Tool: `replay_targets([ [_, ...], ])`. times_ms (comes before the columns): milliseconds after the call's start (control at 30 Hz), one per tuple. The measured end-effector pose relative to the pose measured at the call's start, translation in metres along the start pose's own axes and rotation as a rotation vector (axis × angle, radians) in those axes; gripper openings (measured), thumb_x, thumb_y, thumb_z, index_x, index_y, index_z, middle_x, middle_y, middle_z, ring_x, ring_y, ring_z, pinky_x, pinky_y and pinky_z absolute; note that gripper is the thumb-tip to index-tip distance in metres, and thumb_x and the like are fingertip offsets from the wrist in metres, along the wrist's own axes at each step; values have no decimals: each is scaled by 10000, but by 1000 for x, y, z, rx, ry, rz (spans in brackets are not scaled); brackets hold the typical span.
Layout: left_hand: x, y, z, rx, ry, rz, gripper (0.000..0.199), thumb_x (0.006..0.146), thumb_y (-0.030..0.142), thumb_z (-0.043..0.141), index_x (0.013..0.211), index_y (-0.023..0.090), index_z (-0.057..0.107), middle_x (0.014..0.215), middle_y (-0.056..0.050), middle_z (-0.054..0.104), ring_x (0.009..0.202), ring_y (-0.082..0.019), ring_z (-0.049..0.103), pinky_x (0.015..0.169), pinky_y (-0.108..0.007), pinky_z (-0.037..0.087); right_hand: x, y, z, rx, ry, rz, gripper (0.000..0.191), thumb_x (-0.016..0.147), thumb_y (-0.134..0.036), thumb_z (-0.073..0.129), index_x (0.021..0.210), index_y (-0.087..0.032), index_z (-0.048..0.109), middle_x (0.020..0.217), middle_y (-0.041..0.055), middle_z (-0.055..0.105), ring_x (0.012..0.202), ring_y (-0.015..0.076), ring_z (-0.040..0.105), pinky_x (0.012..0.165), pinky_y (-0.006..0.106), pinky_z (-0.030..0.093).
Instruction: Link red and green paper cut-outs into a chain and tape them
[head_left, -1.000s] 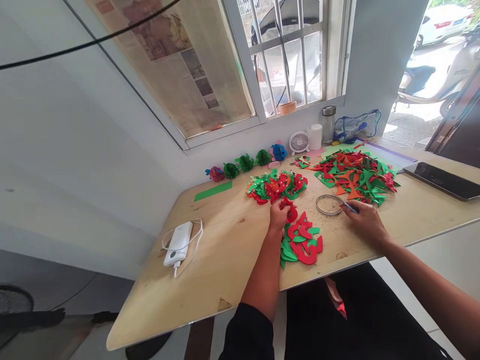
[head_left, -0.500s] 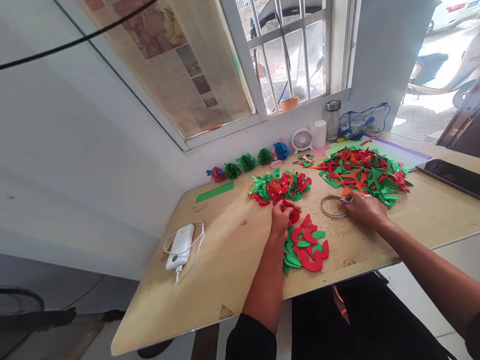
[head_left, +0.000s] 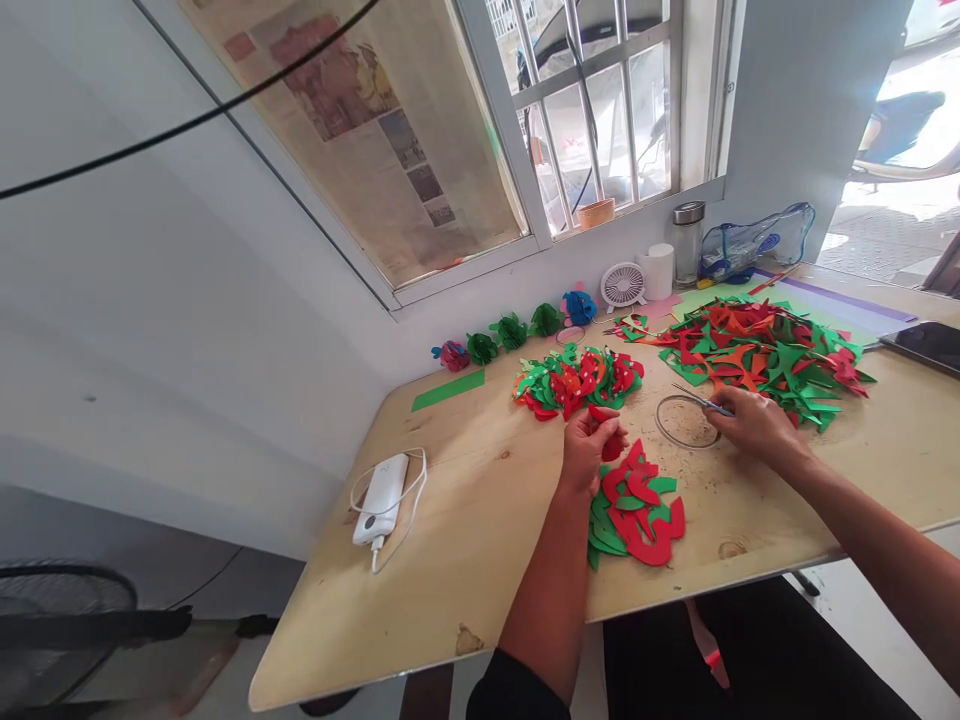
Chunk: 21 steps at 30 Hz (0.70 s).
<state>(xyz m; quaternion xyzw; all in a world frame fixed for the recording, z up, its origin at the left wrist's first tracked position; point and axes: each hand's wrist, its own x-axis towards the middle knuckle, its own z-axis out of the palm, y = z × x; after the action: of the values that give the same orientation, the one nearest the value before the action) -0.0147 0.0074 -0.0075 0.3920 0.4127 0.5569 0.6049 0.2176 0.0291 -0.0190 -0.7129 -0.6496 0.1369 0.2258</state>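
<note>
My left hand [head_left: 587, 450] pinches a curved red paper cutout [head_left: 613, 446] just above a small pile of red and green cutouts [head_left: 646, 540]. To the right, my right hand [head_left: 757, 425] is closed around slender tweezers [head_left: 709, 402], their thin metal tips pointing left. Beneath those tips a thin round ring [head_left: 660, 425] lies on the table; its material is unclear. Behind my left hand sits a heap of red and green pieces with pale dots [head_left: 577, 378]. Beyond my right hand spreads a larger heap of red, orange and green paper scraps [head_left: 780, 350].
A white power bank [head_left: 381, 500] with a cable lies at the left of the wooden table [head_left: 465, 540]. Along the wall stand several honeycomb paper figures [head_left: 511, 332], a small fan [head_left: 622, 287], a white cylinder [head_left: 658, 272] and a glass bottle [head_left: 687, 245]. A dark phone or tablet [head_left: 926, 347] rests far right.
The camera view has shifted, so the table appears farther right and slightly lower. My left hand still pinches the red cutout, and my right hand still has the tweezers near the ring.
</note>
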Motion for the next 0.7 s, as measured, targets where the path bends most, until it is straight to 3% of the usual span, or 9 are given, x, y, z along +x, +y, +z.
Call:
replay_targets([
  [167,-9,3,10,211,-65,160,221,707,342,654,805,146,626,617,6,592,458,-73,504,463,-202,388,9,-26,4,50,-14,-39,225,720,-418,481,751,-234,606,699,25,663,664,198,576,552,271,339],
  [300,-16,0,16,582,-96,389,133,768,267,601,833,172,667,692,-15,625,618,-118,562,619,-240,454,15,-42,8,36,-30,-50,199,721,-395,484,760,-236,597,725,23,672,698,202,584,552,268,330],
  [433,-17,-8,18,907,-142,578,216,792,241,575,985,215,669,895,-64,673,834,-199,609,763,-293,458,15,-52,9,43,-32,-77,176,722,-373,485,753,-238,594,705,19,671,683,196,589,543,260,328],
  [633,-13,-14,15,1254,-88,705,244,832,248,506,1012,219,669,802,-70,617,628,-165,557,597,-255,428,15,-57,10,96,13,-113,172,719,-372,494,720,-232,594,649,18,659,607,182,574,523,258,323],
  [700,-13,-15,16,1323,-77,730,228,828,222,495,971,223,672,853,-74,615,626,-155,554,585,-249,421,16,-58,11,135,10,-110,172,721,-379,501,707,-230,585,631,8,647,596,173,564,528,257,330],
])
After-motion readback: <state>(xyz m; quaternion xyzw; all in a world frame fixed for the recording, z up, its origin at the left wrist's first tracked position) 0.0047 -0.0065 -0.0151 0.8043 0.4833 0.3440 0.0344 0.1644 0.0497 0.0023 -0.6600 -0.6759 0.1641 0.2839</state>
